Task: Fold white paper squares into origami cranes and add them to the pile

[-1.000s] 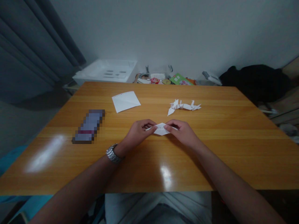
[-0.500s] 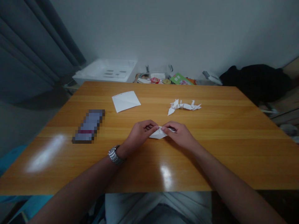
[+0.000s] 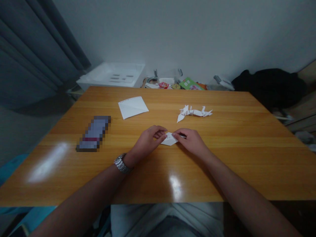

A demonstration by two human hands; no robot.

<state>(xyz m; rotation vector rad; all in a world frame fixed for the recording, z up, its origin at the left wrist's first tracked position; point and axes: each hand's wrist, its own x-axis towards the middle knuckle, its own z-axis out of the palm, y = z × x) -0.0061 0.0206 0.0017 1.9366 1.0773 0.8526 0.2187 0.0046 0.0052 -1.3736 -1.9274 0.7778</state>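
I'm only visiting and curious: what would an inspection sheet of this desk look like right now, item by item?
Surface: wooden table, glossy, with light glare near the front edge.
Job's things: small folded paper, low over the table between both hands.
Clutter: flat white sheet, folded paper figures, pixelated dark object.
Hands: left hand, with a wristwatch on its wrist, and right hand both pinch the small folded paper.
Cables: nothing seen.
Surroundings: grey curtain, white box, colourful packets and a dark cloth heap behind the table.
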